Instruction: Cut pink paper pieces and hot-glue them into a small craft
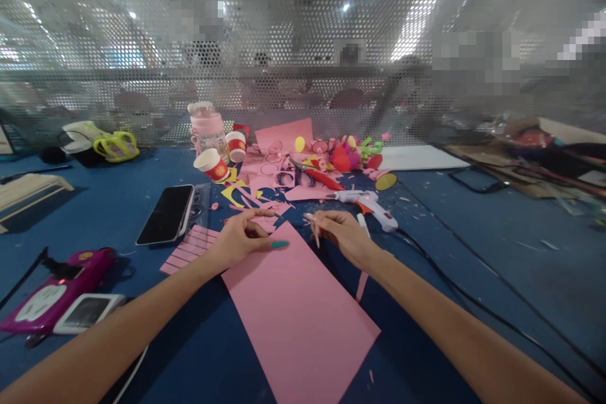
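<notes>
A pink paper sheet (303, 315) lies slantwise on the blue tabletop (473, 252), its far edge just under both hands. The left hand (239, 238) rests palm down on the sheet's upper left corner. Its fingers are loosely bent and grip nothing, the index finger reaches forward, and the thumb points right along the edge. The right hand (341, 232) sits at the sheet's upper right corner, fingers pinched together around a thin pale stick (316, 238) that angles down toward the paper. Both forearms come in from the lower corners and meet over the sheet.

A pink lined strip (189, 249) lies just left of the left hand, with a smartphone (168, 214) beyond it. A white glue gun (374, 205) lies near the right hand, on its far side. Paper scraps (269, 192), red-handled scissors (324, 178) and two paper cups (214, 165) crowd the tabletop further back.
</notes>
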Available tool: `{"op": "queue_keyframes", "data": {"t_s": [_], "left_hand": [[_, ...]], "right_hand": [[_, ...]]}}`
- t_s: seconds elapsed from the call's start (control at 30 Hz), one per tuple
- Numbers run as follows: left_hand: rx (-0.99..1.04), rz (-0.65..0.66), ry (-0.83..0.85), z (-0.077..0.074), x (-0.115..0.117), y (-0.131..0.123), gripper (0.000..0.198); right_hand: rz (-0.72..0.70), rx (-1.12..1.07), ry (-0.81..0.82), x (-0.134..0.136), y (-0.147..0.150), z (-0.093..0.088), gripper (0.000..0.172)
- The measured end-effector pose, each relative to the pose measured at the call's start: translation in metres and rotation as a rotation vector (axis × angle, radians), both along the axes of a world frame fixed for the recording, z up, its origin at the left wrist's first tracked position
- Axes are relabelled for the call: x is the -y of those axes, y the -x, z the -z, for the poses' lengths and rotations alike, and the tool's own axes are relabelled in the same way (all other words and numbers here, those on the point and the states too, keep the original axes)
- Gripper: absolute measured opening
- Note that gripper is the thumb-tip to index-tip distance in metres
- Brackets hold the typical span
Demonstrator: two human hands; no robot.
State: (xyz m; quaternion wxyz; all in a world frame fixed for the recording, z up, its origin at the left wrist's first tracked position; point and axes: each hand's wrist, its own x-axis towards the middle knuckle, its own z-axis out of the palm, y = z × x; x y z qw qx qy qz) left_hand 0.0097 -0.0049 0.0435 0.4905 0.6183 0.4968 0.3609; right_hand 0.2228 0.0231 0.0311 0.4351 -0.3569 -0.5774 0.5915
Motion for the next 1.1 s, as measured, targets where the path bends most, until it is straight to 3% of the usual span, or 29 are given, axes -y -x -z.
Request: {"op": "queue_keyframes", "data": {"t_s": [0.2,0.4,0.63,0.9,1.1], "left_hand": [[-0.008,-0.017,-0.016,0.002,0.000,0.001,0.063],[-0.032,-0.030,-0.030,0.001,-0.001,0.000,0.064],[-0.029,-0.035,-0.049,0.001,-0.001,0.001,0.062],[0.005,-0.010,-0.039,0.001,0.000,0.001,0.063],[-0.023,-0.008,-0.045,0.001,0.000,0.000,0.064]], "right_hand": [[-0.018,-0.017,-0.002,-0.001,-0.001,0.001,0.030],[-0.080,-0.123,0.039,0.001,-0.001,-0.003,0.044],[-0.103,-0.079,0.093,0.003,0.000,-0.010,0.059],[-0.033,-0.107,0.056,0.002,0.000,-0.005,0.039],[0.002,-0.109,0.052,0.003,0.001,-0.005,0.039]]}}
